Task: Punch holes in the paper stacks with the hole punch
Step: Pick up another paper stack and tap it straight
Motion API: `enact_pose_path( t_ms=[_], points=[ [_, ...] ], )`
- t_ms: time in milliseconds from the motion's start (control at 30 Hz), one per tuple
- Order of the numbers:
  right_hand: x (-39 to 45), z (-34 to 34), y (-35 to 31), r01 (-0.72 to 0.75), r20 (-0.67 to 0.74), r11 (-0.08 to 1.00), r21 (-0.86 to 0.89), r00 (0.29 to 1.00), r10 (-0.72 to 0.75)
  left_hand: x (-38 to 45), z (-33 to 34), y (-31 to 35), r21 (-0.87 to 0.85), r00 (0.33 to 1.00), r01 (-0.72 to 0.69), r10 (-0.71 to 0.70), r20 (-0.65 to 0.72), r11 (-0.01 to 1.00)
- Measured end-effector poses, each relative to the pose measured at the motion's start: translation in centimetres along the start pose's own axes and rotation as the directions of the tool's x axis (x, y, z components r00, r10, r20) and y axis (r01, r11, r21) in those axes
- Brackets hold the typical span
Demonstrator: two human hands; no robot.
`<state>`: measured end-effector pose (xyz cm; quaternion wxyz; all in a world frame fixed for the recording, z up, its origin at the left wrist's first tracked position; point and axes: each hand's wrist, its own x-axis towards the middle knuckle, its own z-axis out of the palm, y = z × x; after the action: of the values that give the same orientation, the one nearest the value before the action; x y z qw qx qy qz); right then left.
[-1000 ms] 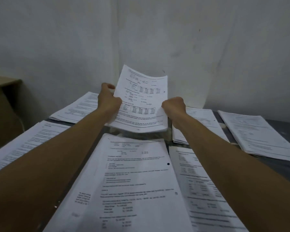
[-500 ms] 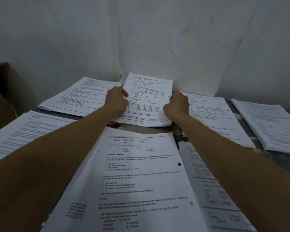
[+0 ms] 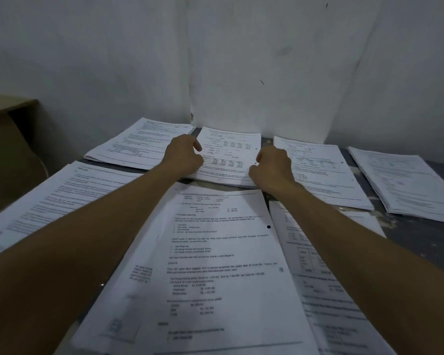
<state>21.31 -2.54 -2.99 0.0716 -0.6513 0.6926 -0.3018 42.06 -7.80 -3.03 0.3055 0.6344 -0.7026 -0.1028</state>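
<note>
A printed paper stack (image 3: 231,152) lies flat at the far middle of the table, against the wall. My left hand (image 3: 183,155) grips its left edge with curled fingers, thumb over the top sheet. At the stack's right edge, my right hand (image 3: 273,166) holds on the same way. A larger paper stack (image 3: 215,265) lies nearer to me between my forearms, with two punched holes along its right margin. No hole punch is in view.
More paper stacks cover the dark table: far left (image 3: 141,144), far right (image 3: 315,170), rightmost (image 3: 408,185), near left (image 3: 49,201) and near right (image 3: 326,303). A brown cabinet (image 3: 8,139) stands at the left. The wall is just behind.
Both hands have lowered the stack from upright in the air down flat onto the table by the wall, keeping hold of its side edges.
</note>
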Motion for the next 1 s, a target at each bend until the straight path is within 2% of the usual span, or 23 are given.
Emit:
enact_pose_path(
  t_ms=[200,300,400,600,733,833,1000],
  points=[
    [-4.7,-2.2,0.4,-0.017,0.009,1.0,0.021,1.0,0.017,-5.1,-3.0,0.2,0.001,0.999,-0.052,0.052,-0.016,0.999],
    [-7.2,-3.4,0.6,-0.01,-0.001,1.0,0.008,1.0,0.01,-7.7,-4.3,0.3,0.021,0.999,-0.026,0.026,-0.029,0.999],
    [-9.4,-4.1,0.8,-0.078,0.06,0.997,0.012,0.995,0.078,-10.1,-5.1,0.3,0.051,1.0,0.025,-0.024,-0.016,0.998],
    [-12.9,-5.3,0.1,-0.139,0.177,0.989,-0.056,0.973,0.146,-14.4,-6.5,-0.6,0.256,0.989,0.083,-0.111,0.1,0.963],
    [-14.1,-5.9,-1.6,-0.195,0.254,0.98,0.037,0.95,0.18,-15.9,-6.7,-1.0,0.3,0.969,0.101,-0.162,0.185,0.949],
    [-14.4,-6.0,-2.6,-0.299,0.349,0.942,0.154,0.908,0.232,-15.9,-6.9,-1.1,0.282,0.962,0.121,-0.183,0.205,0.952],
    [-14.5,-5.8,-3.0,-0.353,0.403,0.916,0.188,0.879,0.256,-16.0,-7.2,-1.4,0.287,0.954,0.113,-0.184,0.235,0.951]
  ],
)
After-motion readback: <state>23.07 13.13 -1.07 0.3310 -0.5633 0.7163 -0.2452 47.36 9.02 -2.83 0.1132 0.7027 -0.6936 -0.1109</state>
